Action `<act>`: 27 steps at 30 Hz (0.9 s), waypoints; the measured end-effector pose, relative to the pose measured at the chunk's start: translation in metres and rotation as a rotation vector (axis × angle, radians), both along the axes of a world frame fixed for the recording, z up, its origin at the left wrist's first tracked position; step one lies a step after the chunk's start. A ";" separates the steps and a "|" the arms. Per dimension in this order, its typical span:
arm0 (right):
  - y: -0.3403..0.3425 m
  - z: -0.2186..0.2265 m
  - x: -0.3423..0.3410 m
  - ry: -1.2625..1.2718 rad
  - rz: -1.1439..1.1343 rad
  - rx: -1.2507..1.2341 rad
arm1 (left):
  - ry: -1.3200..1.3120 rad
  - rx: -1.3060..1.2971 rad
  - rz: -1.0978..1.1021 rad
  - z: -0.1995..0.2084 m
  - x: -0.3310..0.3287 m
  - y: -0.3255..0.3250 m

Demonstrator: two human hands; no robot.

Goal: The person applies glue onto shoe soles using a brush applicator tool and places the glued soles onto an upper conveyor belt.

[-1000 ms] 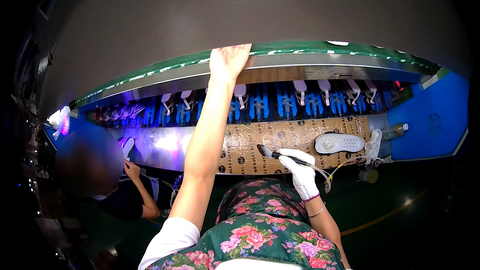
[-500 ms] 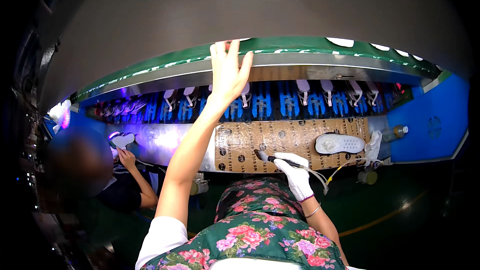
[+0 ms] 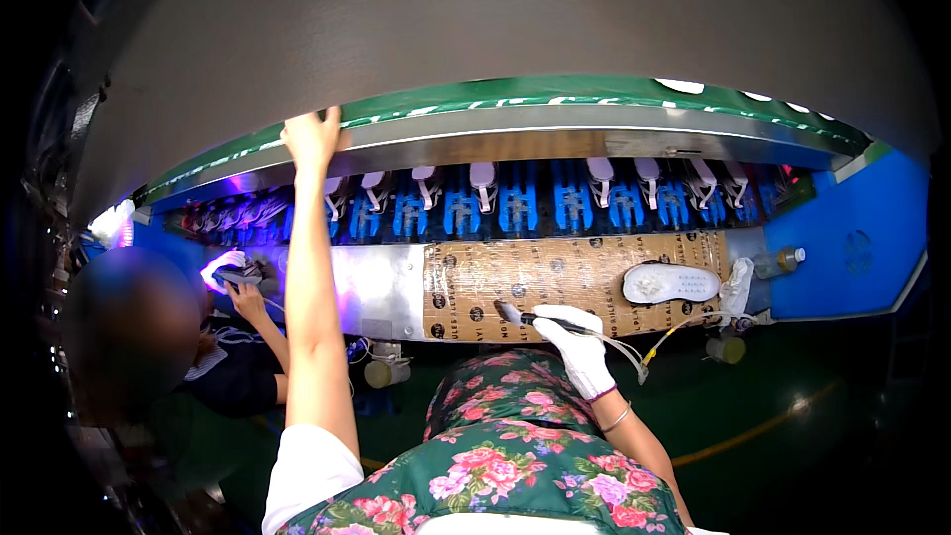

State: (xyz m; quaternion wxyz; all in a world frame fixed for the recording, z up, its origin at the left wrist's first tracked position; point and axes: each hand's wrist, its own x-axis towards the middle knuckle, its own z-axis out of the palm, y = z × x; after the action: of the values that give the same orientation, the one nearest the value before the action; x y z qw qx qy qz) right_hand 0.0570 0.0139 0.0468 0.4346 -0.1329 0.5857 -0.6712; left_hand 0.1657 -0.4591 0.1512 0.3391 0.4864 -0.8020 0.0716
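Observation:
My bare left hand (image 3: pixel 313 144) is stretched far forward to the green conveyor belt (image 3: pixel 515 91). Its fingers are spread at the belt's edge, the tips partly hidden under the dark panel, and nothing shows between them. A white-gloved right hand (image 3: pixel 578 345), mine, grips a dark-handled brush (image 3: pixel 548 321). The bristles point left, just over the cardboard (image 3: pixel 475 282) that covers the bench. A thin clear tube (image 3: pixel 624 348) trails right from the brush. Farther right on the cardboard lies a white shoe sole (image 3: pixel 672 283), with a whitish patch at its left end and small dots at the other.
A large dark panel (image 3: pixel 475 10) overhangs the belt. Beneath it stands a row of blue racks (image 3: pixel 517 200) bearing pale strapped shoe parts (image 3: pixel 482 175). A blue side wall (image 3: pixel 842 238), a bottle (image 3: pixel 790 260) and white cloth (image 3: pixel 736 284) are right. A co-worker's hand (image 3: pixel 248 299) works at left.
My left hand has swung left along the belt edge. My right hand and the brush have shifted slightly left. The co-worker now handles a dark item under the purple light instead of a white sole.

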 end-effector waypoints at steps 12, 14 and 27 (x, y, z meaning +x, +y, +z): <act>-0.022 0.010 -0.007 -0.030 0.093 -0.032 | 0.182 0.081 -0.508 0.013 0.044 0.038; -0.025 0.014 -0.005 0.004 0.113 -0.047 | 0.029 -0.075 -0.398 0.014 0.050 0.032; 0.000 0.073 -0.037 -0.194 -0.120 -0.358 | 1.172 0.042 -0.379 0.008 0.157 0.146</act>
State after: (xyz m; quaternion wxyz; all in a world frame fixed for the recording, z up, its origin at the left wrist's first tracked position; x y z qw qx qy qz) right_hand 0.0195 0.0137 0.1201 0.4177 -0.1078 0.4196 -0.7987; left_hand 0.3232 -0.3129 0.1596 0.7207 0.3004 -0.5560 -0.2851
